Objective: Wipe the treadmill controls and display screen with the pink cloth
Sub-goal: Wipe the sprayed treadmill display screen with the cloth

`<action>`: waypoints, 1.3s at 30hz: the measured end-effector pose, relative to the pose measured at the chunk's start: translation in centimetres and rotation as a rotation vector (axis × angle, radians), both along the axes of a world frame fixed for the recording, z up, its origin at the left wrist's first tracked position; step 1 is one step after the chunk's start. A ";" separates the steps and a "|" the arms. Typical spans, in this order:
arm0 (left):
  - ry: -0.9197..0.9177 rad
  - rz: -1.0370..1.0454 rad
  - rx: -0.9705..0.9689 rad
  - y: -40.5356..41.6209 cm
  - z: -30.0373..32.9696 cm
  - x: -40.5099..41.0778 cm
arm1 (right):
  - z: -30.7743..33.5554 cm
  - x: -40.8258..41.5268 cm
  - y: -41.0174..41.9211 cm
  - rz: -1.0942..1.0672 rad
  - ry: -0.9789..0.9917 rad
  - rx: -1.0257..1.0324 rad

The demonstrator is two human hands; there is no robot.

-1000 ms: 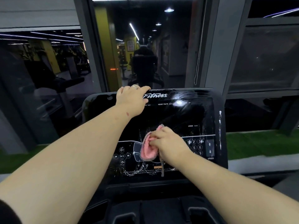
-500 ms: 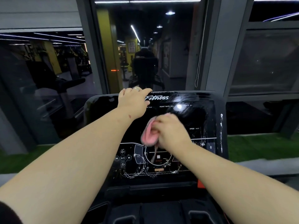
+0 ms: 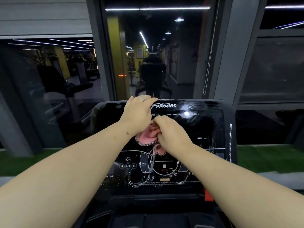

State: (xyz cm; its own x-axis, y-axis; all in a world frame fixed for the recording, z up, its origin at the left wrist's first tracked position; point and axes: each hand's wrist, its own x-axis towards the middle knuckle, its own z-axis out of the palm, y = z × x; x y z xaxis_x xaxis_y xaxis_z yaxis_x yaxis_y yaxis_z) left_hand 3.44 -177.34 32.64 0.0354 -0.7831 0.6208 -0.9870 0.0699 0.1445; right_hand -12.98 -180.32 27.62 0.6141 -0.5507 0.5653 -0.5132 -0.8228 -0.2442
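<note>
Head view, right hand (image 3: 171, 131) bunching pink cloth (image 3: 150, 136), left hand (image 3: 138, 112) gripping console's top edge (image 3: 197, 102)

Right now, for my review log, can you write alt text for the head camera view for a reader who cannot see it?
A person's right hand grips a bunched pink cloth against the black treadmill console, above its media buttons. The left hand holds the console's top edge beside the word "Fitness". Dark windows behind reflect a gym.
</note>
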 end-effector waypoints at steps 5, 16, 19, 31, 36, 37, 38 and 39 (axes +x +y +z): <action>-0.012 -0.152 -0.079 3.9 -3.4 -1.3 | 0.0 0.5 -0.3 0.008 -0.119 0.078; -0.030 -0.060 -0.077 4.4 -6.7 0.2 | 4.8 -1.2 -4.4 0.021 0.074 -0.468; -0.091 0.062 -0.105 5.0 -6.6 0.7 | 5.1 -0.8 -6.9 -0.020 0.197 -0.450; -0.152 0.115 -0.084 5.7 -8.7 -0.9 | 4.0 0.1 -7.2 -0.085 0.231 -0.424; -0.049 0.246 -0.161 4.7 -9.2 -0.3 | 3.9 -0.2 -7.9 -0.092 0.240 -0.504; -0.046 0.215 -0.128 5.1 -10.7 -0.6 | 3.9 -0.2 -8.0 -0.090 0.241 -0.499; -0.046 0.172 -0.082 5.6 -12.1 -1.1 | 3.8 -0.1 -8.0 -0.087 0.240 -0.491; -0.052 0.134 -0.029 6.3 -12.8 -1.8 | 3.7 -0.1 -8.1 -0.085 0.237 -0.483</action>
State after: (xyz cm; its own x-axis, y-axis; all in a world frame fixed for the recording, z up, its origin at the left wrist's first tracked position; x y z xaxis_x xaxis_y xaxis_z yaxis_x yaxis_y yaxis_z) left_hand 1.67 -171.02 19.80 0.1060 -0.7555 0.6465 -0.9939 -0.0599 0.0929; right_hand -13.12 -188.37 31.28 0.7204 -0.3155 0.6177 -0.5775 -0.7660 0.2822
